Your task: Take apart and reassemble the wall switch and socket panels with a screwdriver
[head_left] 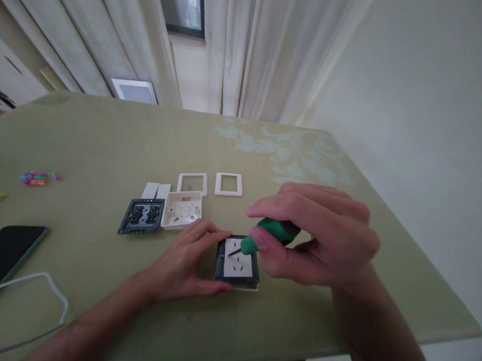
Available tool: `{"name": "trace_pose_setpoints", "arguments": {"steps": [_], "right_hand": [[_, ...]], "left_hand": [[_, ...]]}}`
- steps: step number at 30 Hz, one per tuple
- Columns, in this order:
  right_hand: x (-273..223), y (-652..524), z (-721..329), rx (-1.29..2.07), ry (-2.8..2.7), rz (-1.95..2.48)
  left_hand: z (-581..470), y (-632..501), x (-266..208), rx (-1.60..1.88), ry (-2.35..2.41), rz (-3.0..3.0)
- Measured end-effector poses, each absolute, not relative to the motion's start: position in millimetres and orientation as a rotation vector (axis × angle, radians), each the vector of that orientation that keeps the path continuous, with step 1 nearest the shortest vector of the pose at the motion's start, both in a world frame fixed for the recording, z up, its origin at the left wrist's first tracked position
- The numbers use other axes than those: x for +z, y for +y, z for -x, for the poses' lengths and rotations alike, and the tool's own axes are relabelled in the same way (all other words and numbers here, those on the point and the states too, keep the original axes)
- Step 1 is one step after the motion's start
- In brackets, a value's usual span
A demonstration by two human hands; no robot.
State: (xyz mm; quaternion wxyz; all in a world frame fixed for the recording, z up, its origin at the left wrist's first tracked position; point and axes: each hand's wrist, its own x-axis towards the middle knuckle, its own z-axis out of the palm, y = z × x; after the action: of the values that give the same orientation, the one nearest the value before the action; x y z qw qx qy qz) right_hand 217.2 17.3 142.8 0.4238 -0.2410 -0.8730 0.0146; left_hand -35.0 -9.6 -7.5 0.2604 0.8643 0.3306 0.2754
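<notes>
- Counter (105,141): pale green, leaf pattern toward the far right; carries all items below.
- Right hand (322,238): fingers curled, thumb and fingertips closed round the handle of a screwdriver (273,230).
- Left hand (184,263): thumb and fingers parted to the width of a socket (238,266), gripping its near and far edges.
- Dark flat device (11,254): at left, white cable (67,305) beside it.
- Socket: dark frame, white slotted face; lies flat before the person, between the hands, a white edge showing beneath.
- Dark switch plate (142,217): left of the socket, mechanisms upward.
- White box (172,209): hollow side up, just beside the switch plate.
- White frames, two (192,174) (228,193): behind, side by side, apart.
- Screwdriver: green and black; tip over the socket's face, contact indeterminable.
- White rectangular pieces, two (150,191) (163,191): behind the switch plate.
- Coloured bits (37,178): clustered, far left; too small to identify.
</notes>
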Motion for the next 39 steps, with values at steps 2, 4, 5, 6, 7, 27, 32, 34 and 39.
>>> {"name": "trace_pose_setpoints", "arguments": {"steps": [2, 4, 5, 6, 7, 27, 32, 34, 39], "right_hand": [[143, 17, -216, 0.044, -2.186, 0.609], [143, 17, -216, 0.048, -2.189, 0.603], [143, 17, -216, 0.048, -2.188, 0.598], [143, 17, -216, 0.048, -2.187, 0.594], [143, 17, -216, 0.049, -2.187, 0.593], [134, 19, -209, 0.071, -2.254, 0.602], [133, 19, -208, 0.069, -2.253, 0.6], [133, 20, -207, 0.092, -2.254, 0.583], [131, 21, -208, 0.156, -2.284, 0.517]], "left_hand": [[36, -9, -9, 0.737, 0.888, -2.347], [36, -10, -10, 0.74, 0.881, -2.358], [36, -10, -11, 0.74, 0.879, -2.363], [35, -10, -11, 0.744, 0.88, -2.368], [35, -10, -11, 0.746, 0.879, -2.373], [35, -11, -8, 0.647, 0.859, -2.416], [37, -12, -9, 0.62, 0.851, -2.396], [37, -11, -9, 0.613, 0.847, -2.394], [36, -10, -8, 0.625, 0.824, -2.326]]}}
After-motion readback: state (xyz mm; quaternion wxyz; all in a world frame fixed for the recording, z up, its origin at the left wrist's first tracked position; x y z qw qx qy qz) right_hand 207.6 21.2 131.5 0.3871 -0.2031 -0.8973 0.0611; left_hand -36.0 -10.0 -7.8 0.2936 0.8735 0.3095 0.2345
